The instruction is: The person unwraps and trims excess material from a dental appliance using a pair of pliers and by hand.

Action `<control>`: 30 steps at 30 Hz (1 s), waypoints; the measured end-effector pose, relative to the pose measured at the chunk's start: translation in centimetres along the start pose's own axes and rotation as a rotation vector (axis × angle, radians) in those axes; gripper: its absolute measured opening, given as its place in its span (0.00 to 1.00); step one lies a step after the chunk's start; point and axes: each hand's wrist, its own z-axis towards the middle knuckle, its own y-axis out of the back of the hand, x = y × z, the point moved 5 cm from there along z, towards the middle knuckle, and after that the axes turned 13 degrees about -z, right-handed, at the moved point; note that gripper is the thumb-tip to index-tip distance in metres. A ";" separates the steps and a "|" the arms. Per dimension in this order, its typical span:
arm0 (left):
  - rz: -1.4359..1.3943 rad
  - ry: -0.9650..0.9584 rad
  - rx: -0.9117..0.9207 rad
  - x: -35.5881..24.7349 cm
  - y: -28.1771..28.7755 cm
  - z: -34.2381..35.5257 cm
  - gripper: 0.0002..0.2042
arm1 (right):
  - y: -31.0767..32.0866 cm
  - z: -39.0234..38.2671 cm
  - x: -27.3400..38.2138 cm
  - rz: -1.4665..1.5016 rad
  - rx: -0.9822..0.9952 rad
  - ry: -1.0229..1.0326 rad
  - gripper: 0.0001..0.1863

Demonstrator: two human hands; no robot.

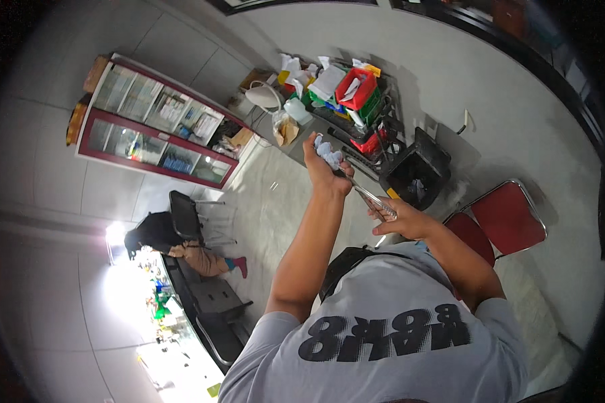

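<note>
Closest to me, the right hand (405,220) is wrapped around the near end of a shiny metal rod (370,197), and the left hand (329,178) is curled about a crumpled pale cloth (327,154) by the rod's far end. Both things are up in front of the waist; I'd judge the work is under way and unfinished, since neither is set down. How much of the rod remains to be handled I can't tell.

Past the right forearm sit a red chair (511,218) and a black bin (439,161), whose rim edges that side. Red and green crates (356,88) crowd ahead. Pale floor (269,201) gives more room leftward, running toward a glass-fronted cabinet (181,141) and a seated co-worker (160,228).
</note>
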 end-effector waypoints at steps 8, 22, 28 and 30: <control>-0.007 0.055 0.203 1.7 -6.8 2.8 0.19 | 5.1 2.3 -0.4 -0.048 -0.264 0.066 0.20; 0.146 0.061 0.266 2.4 -11.8 7.9 0.22 | 7.0 4.8 3.4 0.018 -0.345 -0.034 0.22; 0.124 0.066 0.247 2.9 -12.3 8.4 0.21 | 8.6 4.0 4.7 -0.100 -0.348 -0.158 0.18; 0.122 0.076 0.258 3.3 -12.6 8.2 0.22 | 9.1 3.9 4.3 -0.164 -0.339 -0.153 0.17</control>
